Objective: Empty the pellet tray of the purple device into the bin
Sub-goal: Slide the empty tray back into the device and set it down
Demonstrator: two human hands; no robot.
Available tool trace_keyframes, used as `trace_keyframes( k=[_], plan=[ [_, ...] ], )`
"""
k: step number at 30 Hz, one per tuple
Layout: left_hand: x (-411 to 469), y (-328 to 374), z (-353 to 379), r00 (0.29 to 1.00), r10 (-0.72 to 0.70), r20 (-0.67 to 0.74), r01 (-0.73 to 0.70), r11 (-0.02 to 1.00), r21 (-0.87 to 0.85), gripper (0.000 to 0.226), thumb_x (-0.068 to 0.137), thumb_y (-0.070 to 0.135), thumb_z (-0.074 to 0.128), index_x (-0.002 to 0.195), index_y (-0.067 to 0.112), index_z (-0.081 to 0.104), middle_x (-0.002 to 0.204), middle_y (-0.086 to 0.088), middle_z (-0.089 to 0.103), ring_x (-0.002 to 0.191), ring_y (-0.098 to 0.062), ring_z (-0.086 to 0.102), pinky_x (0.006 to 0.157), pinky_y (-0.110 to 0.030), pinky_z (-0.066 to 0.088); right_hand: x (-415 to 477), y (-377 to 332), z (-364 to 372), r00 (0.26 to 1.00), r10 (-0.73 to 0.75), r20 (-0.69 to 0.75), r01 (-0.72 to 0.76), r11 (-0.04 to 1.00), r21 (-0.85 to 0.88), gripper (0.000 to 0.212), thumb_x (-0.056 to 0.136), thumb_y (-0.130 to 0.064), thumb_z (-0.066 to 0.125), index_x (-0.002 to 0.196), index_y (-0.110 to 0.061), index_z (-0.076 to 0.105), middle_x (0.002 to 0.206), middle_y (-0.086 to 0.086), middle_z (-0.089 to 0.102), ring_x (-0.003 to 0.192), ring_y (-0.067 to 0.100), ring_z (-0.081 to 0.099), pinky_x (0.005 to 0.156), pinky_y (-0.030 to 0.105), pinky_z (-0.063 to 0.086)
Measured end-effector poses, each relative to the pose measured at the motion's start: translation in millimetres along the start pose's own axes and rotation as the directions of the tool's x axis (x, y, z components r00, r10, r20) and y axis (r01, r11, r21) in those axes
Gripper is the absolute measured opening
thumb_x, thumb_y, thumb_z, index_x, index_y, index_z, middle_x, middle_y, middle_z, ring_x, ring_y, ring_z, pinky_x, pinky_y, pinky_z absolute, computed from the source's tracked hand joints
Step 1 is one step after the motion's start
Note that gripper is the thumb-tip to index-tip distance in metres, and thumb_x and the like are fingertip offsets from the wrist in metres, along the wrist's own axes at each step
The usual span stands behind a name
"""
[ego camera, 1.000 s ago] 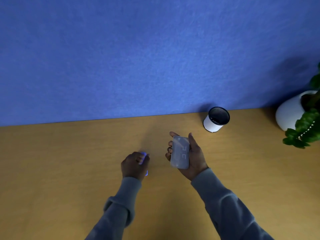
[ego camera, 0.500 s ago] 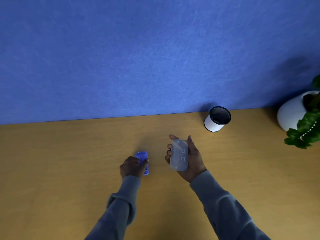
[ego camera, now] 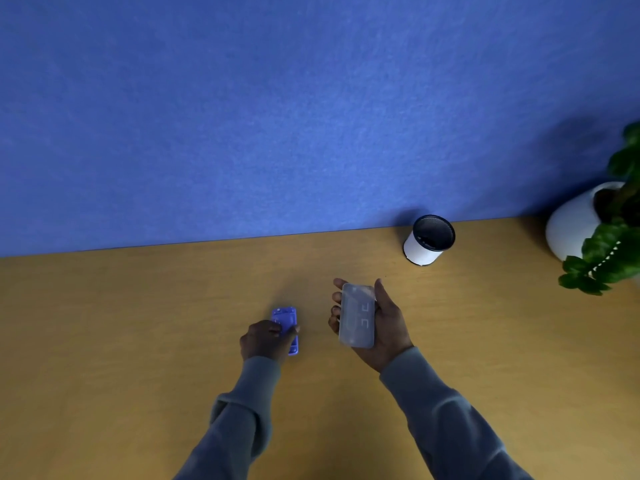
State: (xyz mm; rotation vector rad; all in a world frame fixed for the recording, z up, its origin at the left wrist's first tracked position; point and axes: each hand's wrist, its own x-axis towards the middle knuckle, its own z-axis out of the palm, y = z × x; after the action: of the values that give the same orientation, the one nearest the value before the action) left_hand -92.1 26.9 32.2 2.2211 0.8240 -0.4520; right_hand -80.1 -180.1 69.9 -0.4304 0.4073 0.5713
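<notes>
I've got the pellet tray (ego camera: 357, 316) right in front of me, a translucent, frosted rectangular piece lying lengthwise in my right hand (ego camera: 375, 323). It sits up off the surface (ego camera: 138, 341), cradled in the palm: the thumb runs along its right edge, and the fingers (ego camera: 335, 308) curl up around its left edge, closed lightly on it rather than clenched. I can't make out any pellets through the plastic.

Left of it, with a clear strip of bare wood between, the purple device (ego camera: 286, 327) lies flat on the surface. My left hand (ego camera: 265, 339) is down on it, fingers bent over its near half and pinching it, so only the far end and the right edge show. The two hands are near each other but not touching.

Further out, beyond the tray and to the right, the bin (ego camera: 428, 240) stands by the back edge: a white cylinder with a dark rim and dark inside, its mouth tipped toward me in this wide view. It is well apart from the tray. A blue wall (ego camera: 311, 116) rises behind the surface, and a white pot (ego camera: 571, 226) with a leafy plant (ego camera: 602, 258) sits at the far right.
</notes>
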Motion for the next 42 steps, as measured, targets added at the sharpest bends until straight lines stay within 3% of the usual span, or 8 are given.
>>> trace_keyframes(
  k=[7,10,14,19,29,36,42],
  plan=[
    [-54,47,-31,0.986,0.163,-0.037,-0.167,0.975,-0.145,0.035,0.062,0.051,0.086,0.072,0.02,0.074,0.072,0.01,0.072,0.078,-0.014,0.069,0.076,-0.029,0.053,-5,-5,-12,1.0,-0.013,-0.02,0.013,1.0,-0.019,0.068,0.097,-0.061,0.044,0.126,-0.003,0.065,0.099,0.009,0.066,0.083,0.025,0.063,0.085,0.037,0.05],
    [-81,72,-44,0.963,0.267,-0.036,-0.269,0.949,-0.166,0.034,0.06,0.053,0.084,0.069,0.022,0.073,0.066,0.012,0.072,0.069,-0.002,0.067,0.067,-0.022,0.051,-5,-7,-17,0.999,-0.026,-0.026,0.025,0.999,-0.036,0.069,0.095,-0.061,0.046,0.13,-0.003,0.062,0.102,0.009,0.069,0.087,0.026,0.066,0.084,0.037,0.052],
    [-103,95,-46,0.946,0.325,-0.003,-0.319,0.926,-0.203,0.035,0.059,0.052,0.087,0.069,0.021,0.074,0.066,0.01,0.073,0.063,0.002,0.066,0.06,-0.014,0.048,-8,-3,-16,1.0,-0.007,-0.002,0.007,0.999,-0.035,0.075,0.1,-0.063,0.035,0.126,-0.001,0.067,0.118,0.021,0.072,0.106,0.035,0.07,0.091,0.047,0.056],
    [-116,110,-28,0.935,0.352,0.031,-0.338,0.917,-0.213,0.033,0.06,0.049,0.087,0.069,0.02,0.073,0.065,0.008,0.072,0.066,-0.006,0.069,0.066,-0.023,0.056,-10,3,-7,1.0,0.02,0.014,-0.019,1.0,-0.021,0.071,0.1,-0.061,0.035,0.128,-0.003,0.064,0.106,0.02,0.074,0.096,0.034,0.073,0.079,0.042,0.06],
    [-119,104,-13,0.937,0.344,0.062,-0.327,0.926,-0.188,0.03,0.06,0.051,0.084,0.069,0.024,0.073,0.064,0.011,0.072,0.067,-0.001,0.068,0.068,-0.026,0.058,-14,4,2,0.998,0.039,-0.049,-0.041,0.998,-0.052,0.077,0.098,-0.063,0.037,0.144,-0.002,0.051,0.111,0.019,0.062,0.101,0.033,0.065,0.086,0.042,0.054],
    [-116,100,-12,0.932,0.359,0.042,-0.347,0.921,-0.178,0.03,0.062,0.051,0.084,0.071,0.024,0.073,0.064,0.012,0.071,0.066,0.0,0.067,0.062,-0.02,0.054,-16,9,4,0.998,0.043,-0.04,-0.045,0.997,-0.057,0.072,0.099,-0.061,0.038,0.136,-0.003,0.059,0.103,0.019,0.069,0.094,0.031,0.071,0.079,0.039,0.059],
    [-117,94,-5,0.924,0.382,-0.024,-0.381,0.91,-0.165,0.03,0.065,0.05,0.083,0.074,0.024,0.071,0.066,0.013,0.068,0.07,-0.006,0.066,0.068,-0.024,0.054,-18,14,8,0.999,0.03,-0.042,-0.033,0.997,-0.066,0.069,0.1,-0.059,0.038,0.132,-0.002,0.061,0.105,0.018,0.065,0.097,0.031,0.067,0.089,0.04,0.051]
  ],
)
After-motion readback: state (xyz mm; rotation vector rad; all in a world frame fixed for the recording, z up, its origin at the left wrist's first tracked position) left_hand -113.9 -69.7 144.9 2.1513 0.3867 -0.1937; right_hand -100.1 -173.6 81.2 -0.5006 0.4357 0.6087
